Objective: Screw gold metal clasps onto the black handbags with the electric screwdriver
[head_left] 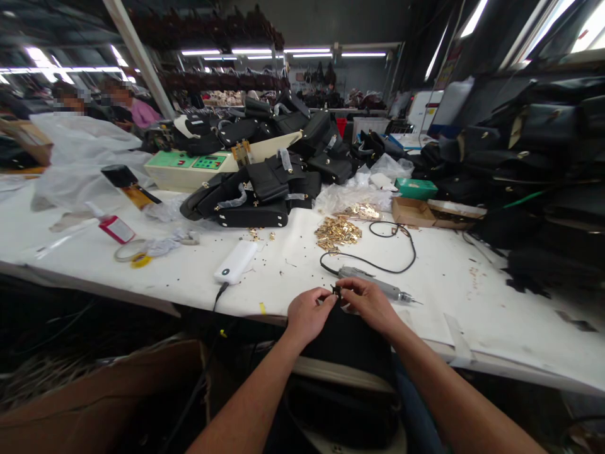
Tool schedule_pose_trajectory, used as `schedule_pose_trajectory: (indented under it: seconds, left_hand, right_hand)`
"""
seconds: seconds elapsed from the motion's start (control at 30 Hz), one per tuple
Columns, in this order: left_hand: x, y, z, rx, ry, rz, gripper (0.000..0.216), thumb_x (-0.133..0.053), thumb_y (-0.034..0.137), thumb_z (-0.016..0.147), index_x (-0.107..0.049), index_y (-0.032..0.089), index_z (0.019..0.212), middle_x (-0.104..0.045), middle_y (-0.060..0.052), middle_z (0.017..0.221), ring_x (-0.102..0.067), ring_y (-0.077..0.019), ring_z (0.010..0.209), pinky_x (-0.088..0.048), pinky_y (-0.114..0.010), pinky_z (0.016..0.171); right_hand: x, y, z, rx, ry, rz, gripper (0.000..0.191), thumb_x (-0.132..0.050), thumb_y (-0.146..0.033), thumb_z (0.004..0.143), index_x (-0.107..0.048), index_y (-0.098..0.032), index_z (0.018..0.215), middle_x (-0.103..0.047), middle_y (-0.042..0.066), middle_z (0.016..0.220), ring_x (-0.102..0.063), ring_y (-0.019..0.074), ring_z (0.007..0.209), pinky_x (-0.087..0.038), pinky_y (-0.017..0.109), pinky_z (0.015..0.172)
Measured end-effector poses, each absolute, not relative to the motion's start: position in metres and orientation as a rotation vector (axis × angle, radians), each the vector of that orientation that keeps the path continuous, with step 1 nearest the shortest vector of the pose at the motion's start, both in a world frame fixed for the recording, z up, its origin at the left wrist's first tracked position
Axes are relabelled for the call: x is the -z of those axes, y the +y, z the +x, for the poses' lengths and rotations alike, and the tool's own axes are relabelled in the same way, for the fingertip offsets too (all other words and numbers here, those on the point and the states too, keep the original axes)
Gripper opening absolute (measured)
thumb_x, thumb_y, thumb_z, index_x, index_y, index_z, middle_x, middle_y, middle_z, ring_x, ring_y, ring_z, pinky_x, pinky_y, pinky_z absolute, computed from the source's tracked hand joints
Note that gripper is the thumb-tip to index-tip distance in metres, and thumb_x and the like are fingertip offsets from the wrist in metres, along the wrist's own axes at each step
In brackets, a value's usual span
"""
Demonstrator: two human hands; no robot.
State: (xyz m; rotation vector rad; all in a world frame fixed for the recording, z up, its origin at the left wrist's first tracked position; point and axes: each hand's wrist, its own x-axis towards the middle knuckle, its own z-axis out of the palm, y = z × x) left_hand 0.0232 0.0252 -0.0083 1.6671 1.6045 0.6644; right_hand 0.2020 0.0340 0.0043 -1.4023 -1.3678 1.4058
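A black bag with a pale edge band and an open dark interior lies across my lap, against the table's front edge. At its far end, my left hand pinches a small dark tab between thumb and fingers. My right hand is closed on the same tab from the other side; its exact shape is mostly hidden by the fingertips. Just beyond my right hand lies a grey electric screwdriver, its bit pointing right. A pile of small gold metal fittings sits farther back.
A white power bank with a cable lies to the left, near a red-labelled bottle. Black bags are heaped behind, beside a green-topped machine. More bags are stacked at right. A cardboard box stands below the table.
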Motion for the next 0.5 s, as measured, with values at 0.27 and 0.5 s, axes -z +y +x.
schedule_pose_trajectory:
  seconds: [0.27, 0.5]
  left_hand:
    - [0.007, 0.024, 0.024, -0.695, 1.57, 1.615, 0.031, -0.059, 0.049, 0.088, -0.078, 0.027, 0.1, -0.078, -0.001, 0.085, -0.068, -0.0188, 0.075, -0.045, -0.027, 0.068]
    - [0.016, 0.031, 0.02, -0.763, 1.468, 1.533, 0.036, -0.055, 0.048, 0.089, -0.078, 0.022, 0.098, -0.076, -0.002, 0.08, -0.068, -0.0179, 0.073, -0.048, -0.026, 0.067]
  right_hand:
    - [0.001, 0.034, 0.201, -1.307, -1.473, -1.427, 0.039, -0.067, -0.044, 0.082, -0.075, -0.017, 0.109, -0.073, 0.004, 0.09, -0.065, 0.0166, 0.072, -0.054, 0.029, 0.064]
    - [0.006, 0.038, 0.198, -1.21, -1.534, -1.45, 0.031, -0.063, -0.041, 0.086, -0.079, -0.019, 0.102, -0.074, 0.005, 0.089, -0.068, 0.0206, 0.079, -0.057, 0.032, 0.07]
